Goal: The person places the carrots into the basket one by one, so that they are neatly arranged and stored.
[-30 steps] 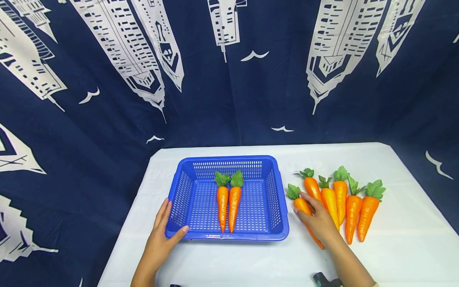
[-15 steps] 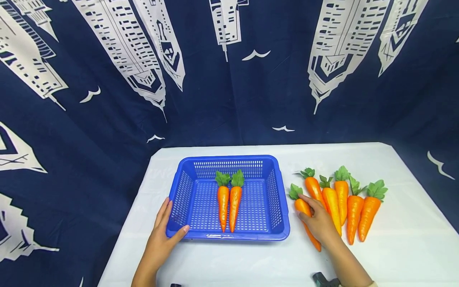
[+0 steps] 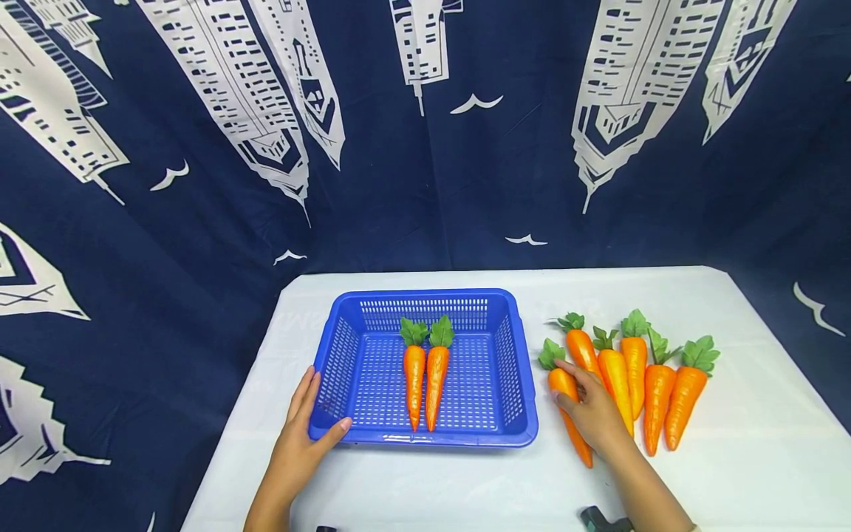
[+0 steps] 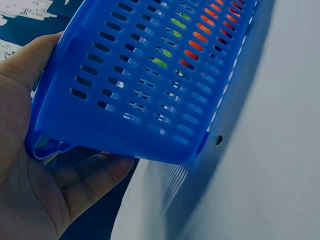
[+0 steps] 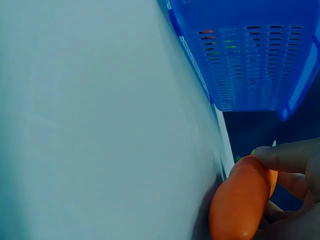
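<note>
My left hand (image 3: 292, 443) rests at the front left corner of a blue plastic basket (image 3: 459, 439), its fingers straight along the side and its thumb on the front rim. The left wrist view shows that hand (image 4: 30, 120) against the perforated basket wall (image 4: 145, 75). Two orange carrots (image 3: 414, 380) with green leaves lie side by side inside. Right of the basket, my right hand (image 3: 595, 414) pinches another carrot (image 3: 577, 436) near its leafy top. In the right wrist view, thumb and fingers grip this carrot (image 5: 242, 200); its tip appears near the table.
Several more carrots (image 3: 658, 399) lie fanned out just right of my right hand on the white table (image 3: 465, 488). A dark object (image 3: 601, 519) shows by the right forearm. Behind the table hangs a navy curtain (image 3: 425, 207) with white buildings.
The carrot under my right hand has turned slightly, its tip shifting left and toward me. My left hand and the basket stay as they were.
</note>
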Demonstrator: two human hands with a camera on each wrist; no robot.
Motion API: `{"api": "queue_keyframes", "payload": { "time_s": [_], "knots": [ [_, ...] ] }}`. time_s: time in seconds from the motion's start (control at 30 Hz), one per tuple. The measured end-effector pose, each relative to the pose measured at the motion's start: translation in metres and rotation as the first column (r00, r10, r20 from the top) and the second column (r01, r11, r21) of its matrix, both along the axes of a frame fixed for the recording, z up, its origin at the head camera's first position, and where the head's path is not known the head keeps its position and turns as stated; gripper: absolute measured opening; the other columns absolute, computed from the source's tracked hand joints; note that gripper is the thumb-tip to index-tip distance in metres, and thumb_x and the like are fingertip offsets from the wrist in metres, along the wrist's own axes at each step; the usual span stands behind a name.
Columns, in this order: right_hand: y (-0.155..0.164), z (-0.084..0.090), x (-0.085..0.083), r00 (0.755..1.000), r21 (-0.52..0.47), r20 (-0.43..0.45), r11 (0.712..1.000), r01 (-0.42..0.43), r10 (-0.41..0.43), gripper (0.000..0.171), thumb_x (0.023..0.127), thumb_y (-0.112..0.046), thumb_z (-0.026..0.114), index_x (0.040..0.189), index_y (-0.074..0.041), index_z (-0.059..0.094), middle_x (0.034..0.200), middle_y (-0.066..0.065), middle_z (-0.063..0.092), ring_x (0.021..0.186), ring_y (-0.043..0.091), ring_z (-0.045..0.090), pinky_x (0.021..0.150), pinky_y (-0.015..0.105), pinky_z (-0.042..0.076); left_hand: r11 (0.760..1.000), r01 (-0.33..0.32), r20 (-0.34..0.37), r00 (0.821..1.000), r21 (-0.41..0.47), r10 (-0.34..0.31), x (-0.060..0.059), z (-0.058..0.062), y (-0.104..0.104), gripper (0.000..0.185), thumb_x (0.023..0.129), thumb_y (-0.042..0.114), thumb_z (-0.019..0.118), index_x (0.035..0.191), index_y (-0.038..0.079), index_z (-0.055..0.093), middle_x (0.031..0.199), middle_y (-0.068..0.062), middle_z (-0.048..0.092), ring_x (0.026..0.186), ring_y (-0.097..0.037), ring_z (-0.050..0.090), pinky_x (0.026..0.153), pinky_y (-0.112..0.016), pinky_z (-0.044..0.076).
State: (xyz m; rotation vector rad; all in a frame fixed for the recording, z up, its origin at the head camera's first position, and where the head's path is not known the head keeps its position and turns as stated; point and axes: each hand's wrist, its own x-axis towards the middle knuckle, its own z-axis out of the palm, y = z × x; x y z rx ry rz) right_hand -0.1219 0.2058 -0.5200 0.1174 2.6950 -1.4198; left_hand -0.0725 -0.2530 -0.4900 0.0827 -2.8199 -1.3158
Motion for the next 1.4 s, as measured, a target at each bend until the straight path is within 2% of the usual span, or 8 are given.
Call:
{"api": "queue_keyframes", "payload": {
  "time_s": [0.17,0.33,0.77,0.87,0.97,1.07,1.3,1.4],
  "knots": [
    [0.002,0.008,-0.001,1.000,-0.019,0.016,1.000,0.000,0.000,0.058,0.099,-0.009,0.060,0.154,-0.015,0.043,0.158,0.027,0.035,0.144,0.050,0.037,0.117,0.060,0.034,1.000,0.006,-0.008,1.000,0.001,-0.006,0.001,-0.001,0.000,0.096,0.089,0.042,0.076,0.163,0.025,0.018,0.170,0.016,0.003,0.158,-0.037,0.009,0.115,-0.077,0.017],
    [0.004,0.018,-0.002,1.000,-0.015,0.009,1.000,0.016,-0.016,0.056,0.099,-0.008,0.058,0.153,-0.016,0.044,0.156,0.028,0.038,0.141,0.050,0.041,0.115,0.061,0.036,1.000,0.013,-0.014,1.000,-0.012,-0.013,0.001,0.000,0.000,0.096,0.090,0.046,0.075,0.163,0.024,0.017,0.171,0.013,0.003,0.158,-0.040,0.011,0.115,-0.077,0.018],
    [0.007,0.047,-0.010,0.995,-0.076,-0.093,0.997,0.021,-0.028,0.054,0.100,-0.007,0.059,0.152,-0.016,0.045,0.156,0.026,0.037,0.140,0.048,0.041,0.113,0.061,0.038,1.000,0.015,-0.025,1.000,-0.022,-0.016,0.002,0.001,0.000,0.093,0.091,0.042,0.074,0.163,0.021,0.019,0.171,0.012,0.005,0.158,-0.039,0.013,0.115,-0.076,0.020],
    [0.006,0.055,-0.012,0.992,-0.054,-0.124,0.998,0.020,-0.027,0.054,0.101,-0.009,0.059,0.152,-0.017,0.046,0.155,0.024,0.039,0.136,0.046,0.046,0.111,0.055,0.044,1.000,0.015,-0.026,1.000,-0.020,-0.015,0.002,0.001,0.001,0.094,0.091,0.043,0.074,0.163,0.021,0.019,0.171,0.012,0.005,0.158,-0.039,0.012,0.116,-0.076,0.020],
    [0.005,0.062,-0.015,0.991,-0.058,-0.132,0.998,0.014,-0.022,0.054,0.101,-0.012,0.059,0.153,-0.019,0.045,0.156,0.024,0.038,0.130,0.045,0.051,0.098,0.036,0.057,1.000,0.015,-0.024,1.000,-0.024,-0.016,0.002,0.001,0.000,0.094,0.091,0.043,0.074,0.163,0.021,0.018,0.171,0.012,0.004,0.158,-0.039,0.012,0.115,-0.076,0.019],
    [0.004,0.070,-0.019,0.992,-0.098,-0.124,0.995,0.004,-0.016,0.054,0.102,-0.016,0.059,0.154,-0.023,0.044,0.157,0.023,0.036,0.129,0.048,0.052,0.086,0.018,0.055,1.000,0.013,-0.022,1.000,-0.025,-0.014,0.001,0.000,0.000,0.095,0.090,0.042,0.075,0.163,0.021,0.018,0.171,0.012,0.004,0.158,-0.039,0.012,0.115,-0.076,0.019],
    [-0.004,0.085,-0.028,0.989,-0.184,-0.150,0.983,-0.020,-0.008,0.055,0.103,-0.025,0.059,0.155,-0.028,0.042,0.154,0.020,0.037,0.129,0.042,0.055,0.083,0.012,0.054,1.000,0.012,-0.013,1.000,-0.022,-0.012,0.002,0.003,0.001,0.095,0.091,0.043,0.074,0.163,0.020,0.018,0.171,0.012,0.003,0.158,-0.039,0.011,0.116,-0.076,0.019],
    [-0.008,0.093,-0.031,0.987,-0.203,-0.161,0.978,-0.038,0.005,0.055,0.103,-0.029,0.059,0.155,-0.031,0.040,0.151,0.018,0.045,0.127,0.036,0.058,0.083,0.011,0.053,1.000,0.014,-0.020,1.000,-0.024,-0.014,0.002,0.003,0.002,0.094,0.091,0.043,0.074,0.163,0.020,0.018,0.171,0.011,0.004,0.158,-0.039,0.012,0.116,-0.076,0.019]
  ]
}}
